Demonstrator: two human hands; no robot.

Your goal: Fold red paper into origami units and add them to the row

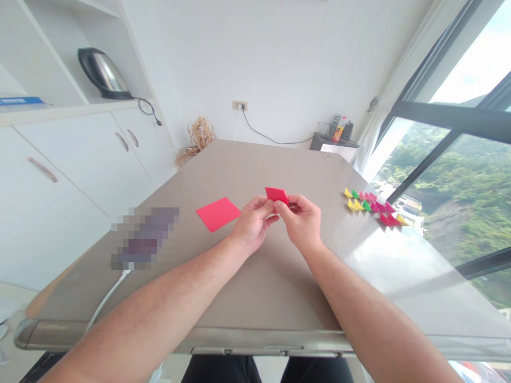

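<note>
Between both hands, above the middle of the table, is a small folded piece of red paper (276,195). My left hand (254,221) pinches its lower left part between thumb and fingers. On the other side, my right hand (300,219) grips the lower right part, its thumb pressed on the front face. The fingers behind hide some of the folds. Flat on the table, just left of my left hand, lies a red square sheet of paper (217,214).
Several small folded paper boats (374,205) in yellow, green, pink and red stand in rows at the table's right edge. A blurred-out dark object (149,236) with a white cable (107,298) lies at left. Bottles (339,129) stand beyond the table (275,165); a kettle (104,73) sits on a shelf.
</note>
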